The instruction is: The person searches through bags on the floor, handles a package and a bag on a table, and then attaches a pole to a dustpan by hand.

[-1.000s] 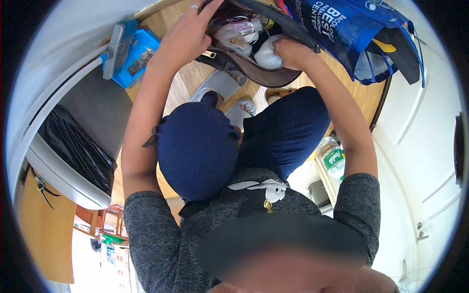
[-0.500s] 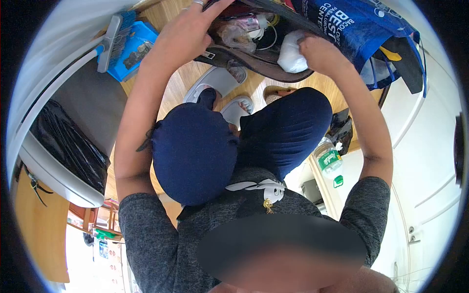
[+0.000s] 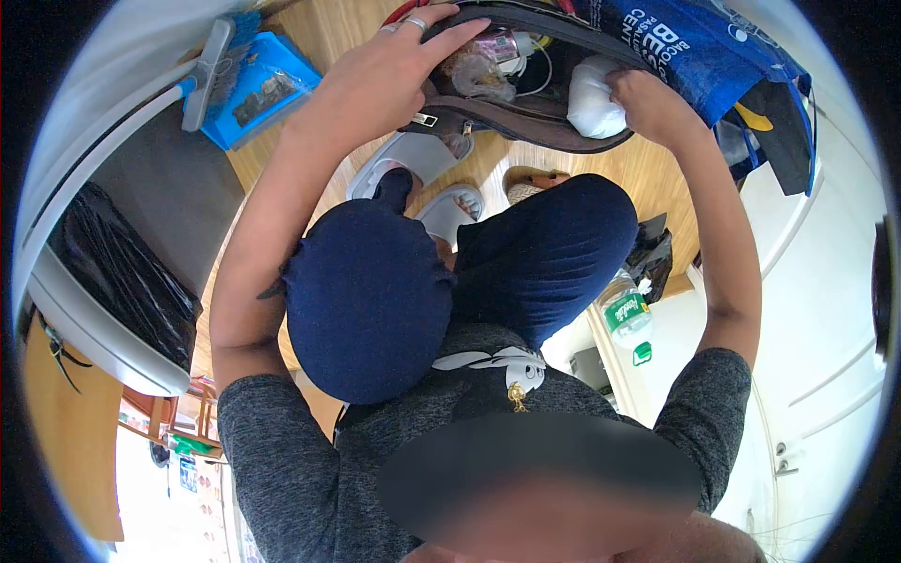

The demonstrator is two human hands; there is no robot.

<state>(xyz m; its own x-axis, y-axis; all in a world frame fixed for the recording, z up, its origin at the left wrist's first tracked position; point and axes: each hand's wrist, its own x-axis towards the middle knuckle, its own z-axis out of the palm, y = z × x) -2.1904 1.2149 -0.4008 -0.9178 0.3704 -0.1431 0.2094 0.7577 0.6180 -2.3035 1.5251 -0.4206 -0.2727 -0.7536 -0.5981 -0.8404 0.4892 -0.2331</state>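
An unzipped black bag (image 3: 554, 137) lies open at the top of the head view. My left hand (image 3: 389, 70), with a ring on one finger, grips its left end, the fingers over the rim; their tips are partly hidden. At the bag's right end, my right hand (image 3: 657, 108) has its fingers closed on a white plastic-wrapped bundle (image 3: 595, 98), which sits inside the opening. Left of the bundle in the bag are a clear plastic bag (image 3: 483, 77) with something brownish, a pink-labelled item (image 3: 497, 44) and a white cable (image 3: 537, 86).
A blue shopping bag (image 3: 671, 70) stands beside the black bag. At left are a blue dustpan (image 3: 230, 127), a broom (image 3: 208, 75) and a bin with a black liner (image 3: 122, 272). Grey slippers (image 3: 399, 159) and a bottle with a green label (image 3: 626, 310) are near my legs.
My right hand and the white bundle have shifted right, toward the bag's right end. My left hand keeps its place at the left end, and the view has moved slightly.
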